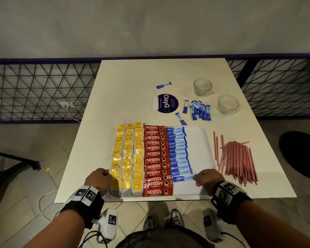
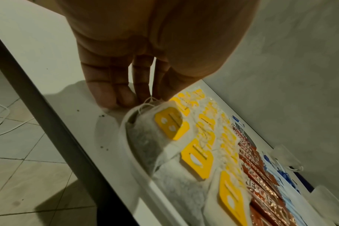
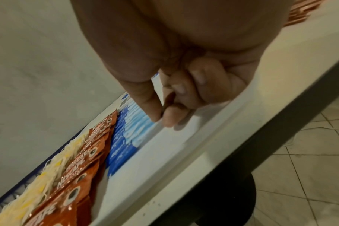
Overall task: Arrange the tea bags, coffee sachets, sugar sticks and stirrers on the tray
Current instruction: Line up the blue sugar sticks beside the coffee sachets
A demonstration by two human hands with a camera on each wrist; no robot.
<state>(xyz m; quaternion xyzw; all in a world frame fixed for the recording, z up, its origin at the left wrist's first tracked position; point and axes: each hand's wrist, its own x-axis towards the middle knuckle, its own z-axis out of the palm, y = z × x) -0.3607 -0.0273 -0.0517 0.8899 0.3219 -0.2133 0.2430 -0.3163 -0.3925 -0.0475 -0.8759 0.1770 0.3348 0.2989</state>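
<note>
Three of the four kinds already sit on the white rectangular plastic tray [image 1: 200, 138]; one kind has not started. Farthest left, the left hand [image 1: 97, 179] rests at the tray's left rim, its grip narrow, fingertips [image 2: 124, 100] down beside the string of the nearest tea bag; whether it pinches that string I cannot tell. Next come the paper tea bags with yellow tags [image 1: 128, 154], laid in three full columns. Beside them the red Nescafé coffee sachets [image 1: 157, 158] fill one overlapping column from far edge to near edge. Then the blue-and-white sugar sticks [image 1: 178, 151] form a column that reaches nearly to the near rim; the right hand [image 1: 207, 179] pinches the nearest stick [image 1: 183, 178] by its right end, thumb against forefinger. To the right of that column the tray is bare. More loose blue sugar sticks [image 1: 200, 110] lie on the white table [image 1: 125, 83] beyond the tray, and the red-and-white striped stirrers [image 1: 238, 158] lie heaped on the table right of the tray. By my judgement, remaining sugar and all stirrers are left.
</note>
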